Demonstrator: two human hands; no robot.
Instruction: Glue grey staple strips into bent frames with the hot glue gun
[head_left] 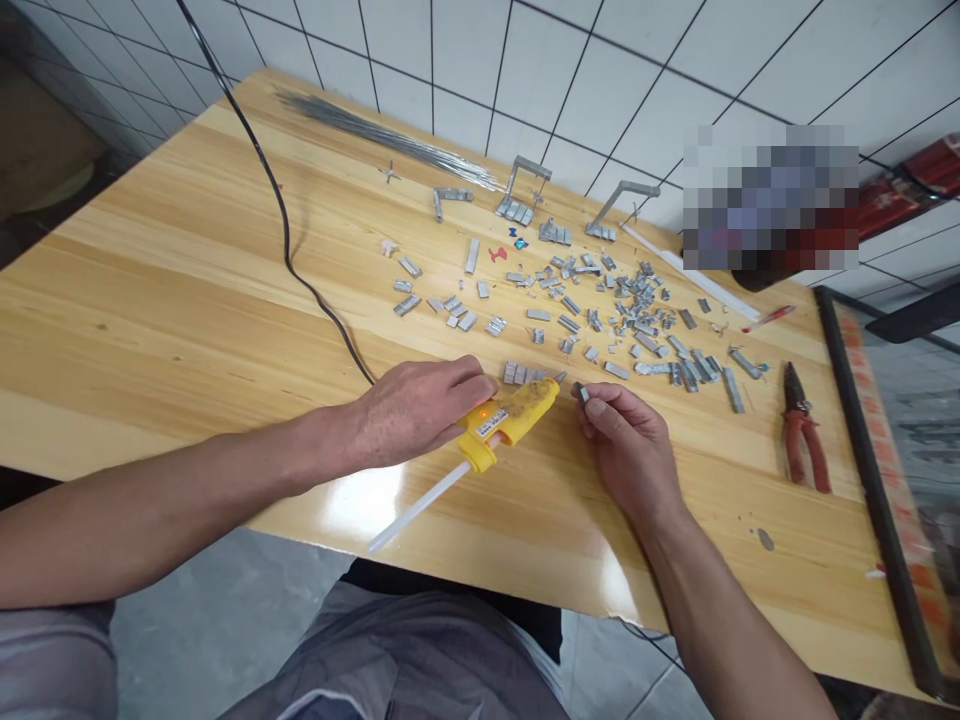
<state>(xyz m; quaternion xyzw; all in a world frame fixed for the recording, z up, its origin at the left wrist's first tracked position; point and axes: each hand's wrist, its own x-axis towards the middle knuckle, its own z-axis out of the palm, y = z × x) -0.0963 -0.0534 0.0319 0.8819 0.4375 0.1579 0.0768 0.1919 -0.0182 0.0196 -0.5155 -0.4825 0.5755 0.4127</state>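
Observation:
My left hand [431, 405] is wrapped round the handle of a yellow hot glue gun [532, 408], its small orange light lit. A white glue stick [420, 505] juts from the gun's rear toward the table's front edge. The nozzle points right, close to a small grey block [582, 394] pinched between the thumb and fingers of my right hand [634, 440]. Whether nozzle and block touch I cannot tell. Just behind the gun lies a short row of joined grey blocks [514, 373], partly hidden by it.
Many small grey pieces [641, 305] are scattered beyond my hands. Grey bracket-like assemblies [517, 210] and a bundle of thin wires [390, 140] lie near the tiled wall. Red-handled pliers [804, 440] rest at right. A black cord [285, 230] crosses the table at left.

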